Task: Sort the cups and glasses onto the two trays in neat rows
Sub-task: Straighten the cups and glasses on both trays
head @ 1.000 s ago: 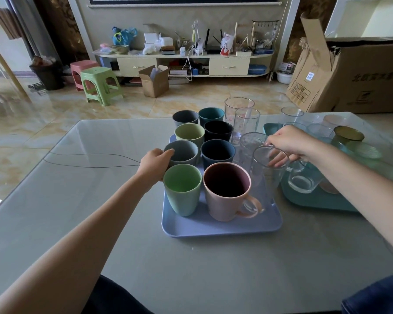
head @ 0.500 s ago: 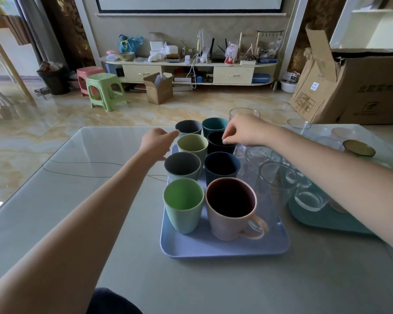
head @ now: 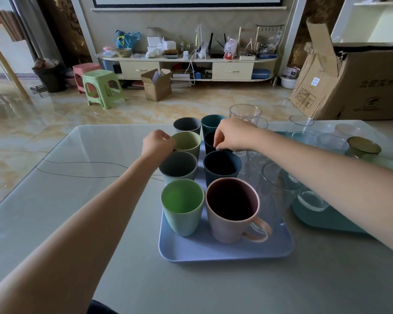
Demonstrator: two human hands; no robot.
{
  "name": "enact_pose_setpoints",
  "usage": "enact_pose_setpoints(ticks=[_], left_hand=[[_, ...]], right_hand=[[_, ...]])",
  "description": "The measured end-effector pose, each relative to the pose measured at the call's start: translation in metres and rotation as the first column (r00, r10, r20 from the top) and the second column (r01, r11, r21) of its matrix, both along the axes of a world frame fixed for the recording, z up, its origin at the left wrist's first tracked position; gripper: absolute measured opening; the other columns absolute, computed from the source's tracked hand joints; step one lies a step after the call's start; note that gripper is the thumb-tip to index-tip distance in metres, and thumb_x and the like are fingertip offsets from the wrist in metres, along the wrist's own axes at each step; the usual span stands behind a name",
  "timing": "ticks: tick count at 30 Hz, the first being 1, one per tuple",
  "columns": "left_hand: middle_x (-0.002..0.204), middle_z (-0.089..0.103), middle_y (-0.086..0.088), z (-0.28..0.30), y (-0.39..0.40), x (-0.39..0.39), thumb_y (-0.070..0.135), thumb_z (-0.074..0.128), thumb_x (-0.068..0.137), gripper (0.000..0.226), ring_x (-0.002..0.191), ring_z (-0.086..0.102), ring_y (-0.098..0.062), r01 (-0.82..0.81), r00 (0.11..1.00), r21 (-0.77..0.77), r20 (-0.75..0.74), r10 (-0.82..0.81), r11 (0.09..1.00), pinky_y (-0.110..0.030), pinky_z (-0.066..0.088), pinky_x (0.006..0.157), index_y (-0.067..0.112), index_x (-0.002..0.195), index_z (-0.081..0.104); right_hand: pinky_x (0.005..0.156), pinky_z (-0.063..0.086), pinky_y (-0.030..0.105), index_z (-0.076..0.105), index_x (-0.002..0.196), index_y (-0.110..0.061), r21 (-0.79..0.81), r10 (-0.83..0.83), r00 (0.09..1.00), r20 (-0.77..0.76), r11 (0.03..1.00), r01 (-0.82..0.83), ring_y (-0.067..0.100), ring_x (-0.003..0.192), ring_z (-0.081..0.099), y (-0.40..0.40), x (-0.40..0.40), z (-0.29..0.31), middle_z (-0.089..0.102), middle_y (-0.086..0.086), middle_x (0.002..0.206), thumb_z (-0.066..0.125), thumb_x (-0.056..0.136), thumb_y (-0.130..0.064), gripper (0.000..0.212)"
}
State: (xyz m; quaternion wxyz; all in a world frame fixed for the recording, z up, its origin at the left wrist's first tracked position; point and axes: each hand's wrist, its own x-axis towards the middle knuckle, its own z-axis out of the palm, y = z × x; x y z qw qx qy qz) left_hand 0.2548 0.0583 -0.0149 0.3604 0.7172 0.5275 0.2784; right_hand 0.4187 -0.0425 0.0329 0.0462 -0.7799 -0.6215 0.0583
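Observation:
A blue tray (head: 225, 252) holds two columns of coloured cups. The left column runs green cup (head: 182, 209), grey cup (head: 178, 166), olive cup (head: 188, 141), dark grey cup (head: 187, 124). The right column runs pink mug (head: 233, 209), navy cup (head: 222, 164), black cup (head: 210, 141), teal cup (head: 211, 122). My left hand (head: 158, 143) is closed on the olive cup's left rim. My right hand (head: 230, 137) pinches the black cup's near rim. Clear glasses (head: 278, 184) stand along the blue tray's right side. More glasses (head: 311, 200) sit on a teal tray (head: 322, 220).
An olive bowl (head: 363, 146) and other small dishes lie at the table's right edge. A big cardboard box (head: 359, 82) stands beyond the table on the right. Bare grey tabletop (head: 77, 200) stretches left of the blue tray.
My left hand moved from the grey cup back to the olive cup's rim. My right hand left the glass at the tray's right and went to the black cup.

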Motion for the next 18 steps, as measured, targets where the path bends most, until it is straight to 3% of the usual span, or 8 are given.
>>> enact_pose_setpoints(ticks=[3,5,7,9,11,15,18], left_hand=[[0.109,0.060,-0.010,-0.001,0.001,0.000,0.016,0.052,0.086,0.028,0.100,0.060,-0.027,-0.025,1.000,0.041,-0.013,0.025,0.999,-0.040,0.053,0.087,0.007,0.112,0.060],[0.110,0.061,-0.010,-0.001,0.002,0.000,0.016,0.052,0.086,0.028,0.100,0.060,-0.027,-0.039,0.999,0.055,-0.026,0.041,0.998,-0.039,0.053,0.088,0.007,0.110,0.060],[0.102,0.060,-0.009,-0.001,0.001,-0.001,0.016,0.053,0.085,0.024,0.096,0.059,-0.027,-0.038,0.998,0.068,-0.040,0.041,0.997,-0.038,0.052,0.086,0.007,0.105,0.062],[0.081,0.053,-0.004,-0.002,0.001,-0.001,0.014,0.052,0.085,0.010,0.086,0.053,-0.026,-0.041,0.997,0.097,-0.062,0.047,0.994,-0.033,0.049,0.079,0.010,0.082,0.061],[0.065,0.041,0.001,-0.002,0.000,-0.002,0.011,0.051,0.084,0.027,0.077,0.045,-0.024,-0.047,0.995,0.111,-0.087,0.056,0.993,-0.031,0.042,0.071,0.019,0.059,0.042],[0.062,0.038,0.002,-0.002,0.001,-0.004,0.010,0.052,0.082,0.033,0.075,0.045,-0.023,-0.056,0.995,0.103,-0.076,0.064,0.993,-0.033,0.043,0.069,0.021,0.056,0.035],[0.066,0.044,0.002,-0.001,-0.001,-0.005,0.011,0.053,0.083,0.029,0.079,0.053,-0.025,-0.061,0.996,0.089,-0.059,0.067,0.994,-0.037,0.052,0.078,0.020,0.059,0.040]], right_hand=[[0.087,0.050,0.036,0.074,0.096,-0.026,0.011,-0.006,1.000,-0.015,1.000,0.006,0.019,0.101,0.062,-0.001,0.001,-0.001,0.072,-0.005,0.103,0.068,0.084,-0.022,0.013],[0.086,0.052,0.036,0.074,0.097,-0.024,0.018,0.001,0.999,-0.036,1.000,0.000,0.019,0.099,0.063,-0.001,0.001,-0.002,0.072,-0.004,0.102,0.068,0.084,-0.021,0.015],[0.085,0.054,0.037,0.074,0.099,-0.022,0.030,0.011,0.998,-0.060,1.000,-0.009,0.019,0.096,0.064,-0.002,0.002,-0.004,0.072,-0.003,0.101,0.068,0.085,-0.020,0.016],[0.084,0.054,0.036,0.074,0.099,-0.022,0.049,0.011,0.997,-0.074,0.999,-0.007,0.019,0.094,0.064,-0.003,0.003,-0.006,0.072,-0.003,0.101,0.068,0.085,-0.020,0.016],[0.084,0.053,0.033,0.074,0.099,-0.019,0.074,0.018,0.995,-0.098,0.997,-0.011,0.018,0.093,0.064,-0.004,0.004,-0.008,0.072,-0.002,0.100,0.068,0.085,-0.018,0.016],[0.087,0.053,0.033,0.076,0.096,-0.014,0.127,0.044,0.991,-0.130,0.991,-0.027,0.017,0.091,0.066,-0.004,0.003,-0.011,0.074,0.002,0.098,0.070,0.083,-0.013,0.015],[0.087,0.053,0.035,0.077,0.094,-0.015,0.158,0.044,0.989,-0.140,0.987,-0.022,0.017,0.090,0.066,-0.004,0.003,-0.013,0.074,0.002,0.096,0.071,0.082,-0.013,0.014]])
